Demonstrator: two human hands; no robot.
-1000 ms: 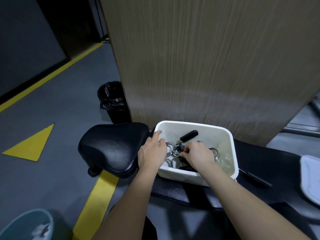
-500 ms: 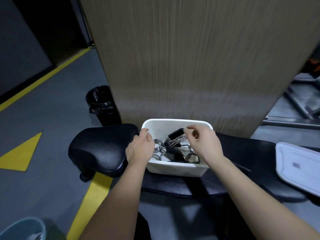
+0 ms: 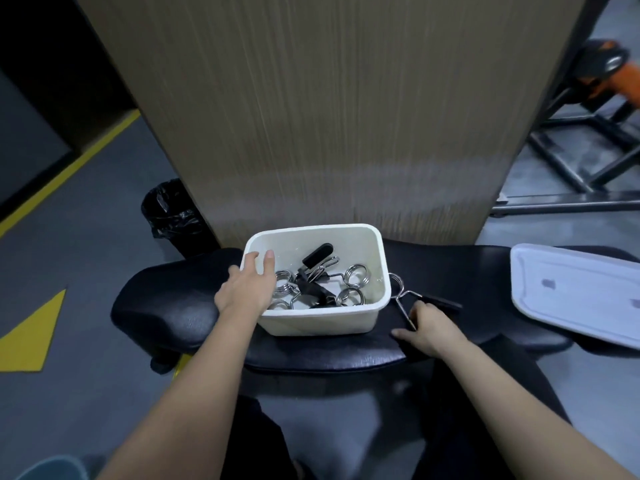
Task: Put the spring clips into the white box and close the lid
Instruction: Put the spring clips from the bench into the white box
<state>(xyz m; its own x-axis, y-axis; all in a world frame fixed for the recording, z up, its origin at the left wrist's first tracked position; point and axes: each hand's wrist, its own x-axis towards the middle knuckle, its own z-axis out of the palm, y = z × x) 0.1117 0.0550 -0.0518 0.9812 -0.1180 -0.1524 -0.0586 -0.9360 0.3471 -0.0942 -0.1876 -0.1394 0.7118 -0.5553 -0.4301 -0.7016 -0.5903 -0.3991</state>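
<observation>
The white box (image 3: 322,320) stands open on a black padded bench (image 3: 166,306). Several metal spring clips (image 3: 355,274) with black handles lie inside it. My left hand (image 3: 247,289) rests on the box's left rim, fingers over the edge. One more spring clip (image 3: 403,296) lies on the bench just right of the box, its black handle pointing right. My right hand (image 3: 427,327) lies on that clip's near handle, fingers curled around it. The white lid (image 3: 575,292) sits flat on the bench at the far right.
A wood-grain panel (image 3: 329,116) rises directly behind the box. A black bin (image 3: 173,213) stands on the floor to the left, a teal bucket (image 3: 48,469) at the bottom left. Metal gym frames (image 3: 571,161) stand at the back right. Yellow floor markings (image 3: 31,334) show at the left.
My right hand left the box and moved down-right onto the spring clip lying on the bench. The left hand stays on the box rim. The view shifted right, showing more of the lid.
</observation>
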